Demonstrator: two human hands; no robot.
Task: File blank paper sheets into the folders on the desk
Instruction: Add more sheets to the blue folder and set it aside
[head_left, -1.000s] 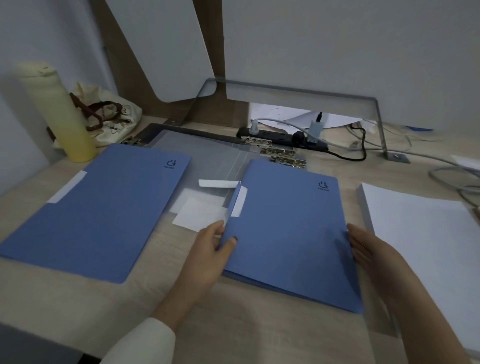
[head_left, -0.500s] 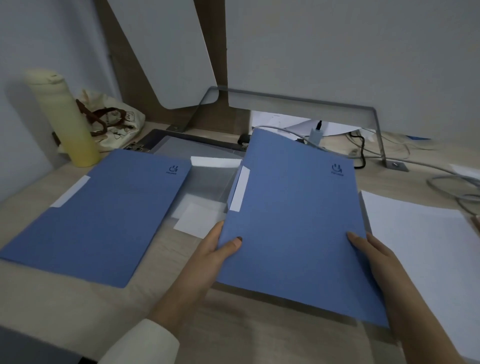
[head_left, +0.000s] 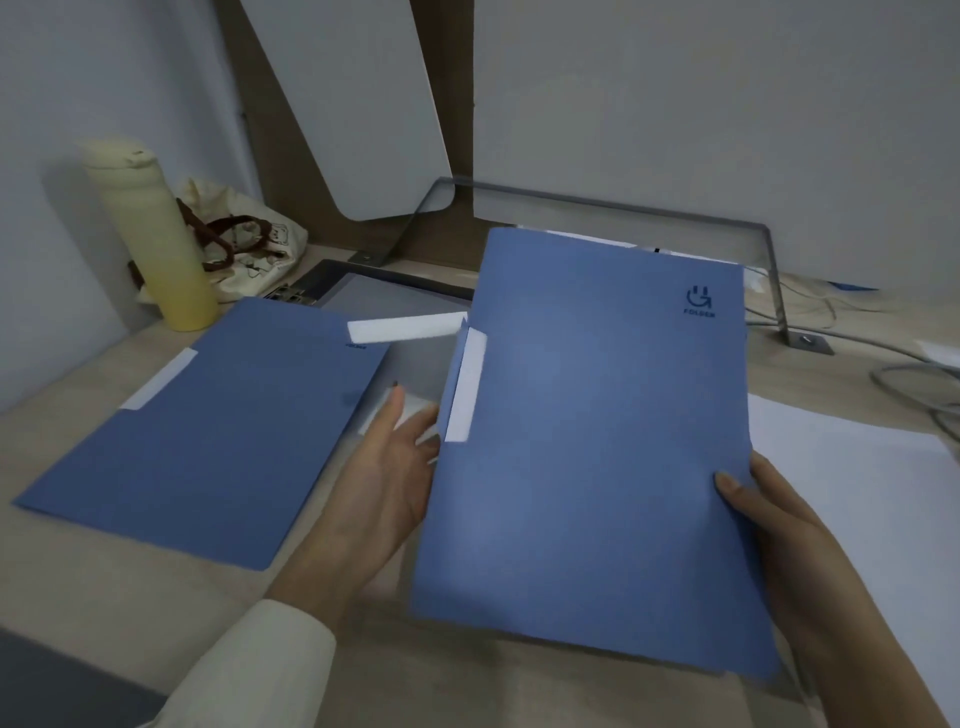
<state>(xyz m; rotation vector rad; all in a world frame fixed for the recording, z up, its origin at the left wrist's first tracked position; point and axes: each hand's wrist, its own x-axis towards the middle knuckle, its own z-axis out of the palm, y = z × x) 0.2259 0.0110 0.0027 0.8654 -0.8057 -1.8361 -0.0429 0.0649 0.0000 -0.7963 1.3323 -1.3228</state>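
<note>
A closed blue folder (head_left: 587, 441) with a white tab on its left edge is lifted off the desk and tilted toward me. My right hand (head_left: 769, 525) grips its right edge, thumb on the cover. My left hand (head_left: 387, 483) is at the folder's left edge with the palm showing and fingers spread; its fingertips are hidden behind the cover. A second blue folder (head_left: 218, 431) lies flat and closed on the desk at left. A stack of blank white paper (head_left: 857, 493) lies at right.
A pale yellow bottle (head_left: 150, 234) and a cloth bag (head_left: 249, 249) stand at the back left. A grey tablet-like panel (head_left: 384, 296) with loose white slips (head_left: 405, 327) lies between the folders. A metal stand (head_left: 774, 275) and cables (head_left: 909, 374) occupy the back right.
The right-hand folder has been raised from the desk and tilted up toward me. My left hand has shifted from pinching its edge to an open palm beside it.
</note>
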